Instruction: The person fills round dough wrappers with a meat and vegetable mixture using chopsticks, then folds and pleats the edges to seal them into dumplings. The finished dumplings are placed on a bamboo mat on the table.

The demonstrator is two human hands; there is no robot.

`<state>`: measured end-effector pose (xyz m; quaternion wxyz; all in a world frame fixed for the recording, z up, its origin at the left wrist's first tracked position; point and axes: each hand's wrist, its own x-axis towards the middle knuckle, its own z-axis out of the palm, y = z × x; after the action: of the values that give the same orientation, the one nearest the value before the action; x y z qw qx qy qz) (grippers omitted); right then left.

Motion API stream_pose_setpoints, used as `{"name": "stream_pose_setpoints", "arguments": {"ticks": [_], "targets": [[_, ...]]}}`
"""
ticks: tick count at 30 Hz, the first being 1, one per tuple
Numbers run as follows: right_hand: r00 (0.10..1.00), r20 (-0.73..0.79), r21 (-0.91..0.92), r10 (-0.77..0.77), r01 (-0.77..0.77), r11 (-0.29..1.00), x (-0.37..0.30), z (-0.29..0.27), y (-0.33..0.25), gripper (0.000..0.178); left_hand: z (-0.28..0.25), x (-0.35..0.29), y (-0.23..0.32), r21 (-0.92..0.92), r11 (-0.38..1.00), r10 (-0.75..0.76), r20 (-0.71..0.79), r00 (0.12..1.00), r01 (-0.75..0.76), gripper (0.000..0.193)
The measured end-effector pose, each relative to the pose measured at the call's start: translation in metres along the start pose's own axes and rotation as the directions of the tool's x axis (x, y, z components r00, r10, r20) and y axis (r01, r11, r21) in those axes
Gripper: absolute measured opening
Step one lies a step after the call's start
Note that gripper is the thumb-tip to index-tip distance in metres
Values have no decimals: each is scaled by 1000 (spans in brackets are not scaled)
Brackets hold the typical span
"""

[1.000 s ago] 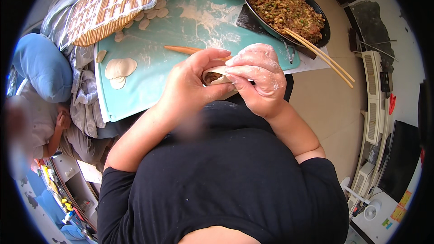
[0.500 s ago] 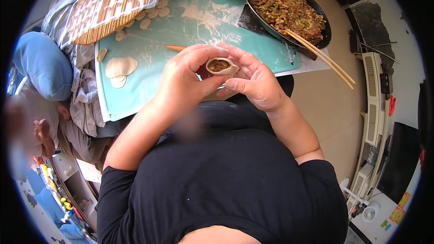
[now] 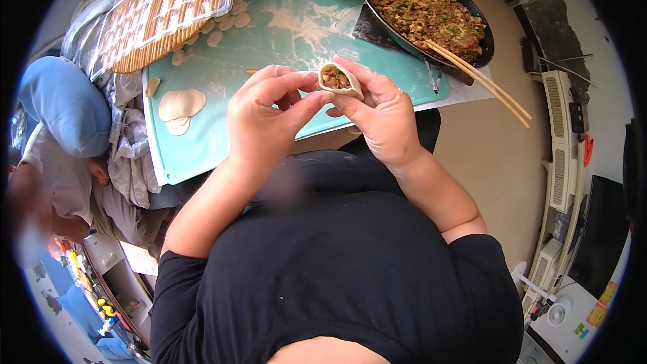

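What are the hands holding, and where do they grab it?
Both hands hold one half-folded dumpling with filling showing. The left hand pinches its left edge between thumb and fingers; the right hand holds its right side and underside.

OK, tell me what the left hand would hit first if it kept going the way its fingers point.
The left hand points up and right, so it would first meet the half-folded dumpling it already pinches, then probably the right hand behind it.

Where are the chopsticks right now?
In the head view, the chopsticks are at the upper right, resting on the near rim of the black pan of filling and sticking out past the teal mat, right of the right hand.
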<state>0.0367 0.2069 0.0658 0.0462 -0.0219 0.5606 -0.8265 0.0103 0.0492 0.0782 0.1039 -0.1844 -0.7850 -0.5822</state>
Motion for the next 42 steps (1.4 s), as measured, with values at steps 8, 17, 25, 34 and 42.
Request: {"name": "stream_pose_setpoints", "arguments": {"ticks": [8,17,25,34,42], "targets": [[989,-61,-149,-137,126,981,0,4,10,42,2,1,1,117,988,105,-21,994,-102,17],[968,-45,-389,-245,209,897,-1,4,9,41,0,2,3,178,952,256,-12,967,-249,12],[991,-69,-206,-116,100,973,-3,2,12,42,-4,4,11,160,961,219,61,974,-226,15],[998,8,-261,-67,67,963,-4,-4,0,43,-16,12,9,-242,938,-221,126,967,246,16],[940,43,-624,-339,290,726,-2,-2,6,40,-13,15,5,-128,929,-318,212,924,348,15]]}}
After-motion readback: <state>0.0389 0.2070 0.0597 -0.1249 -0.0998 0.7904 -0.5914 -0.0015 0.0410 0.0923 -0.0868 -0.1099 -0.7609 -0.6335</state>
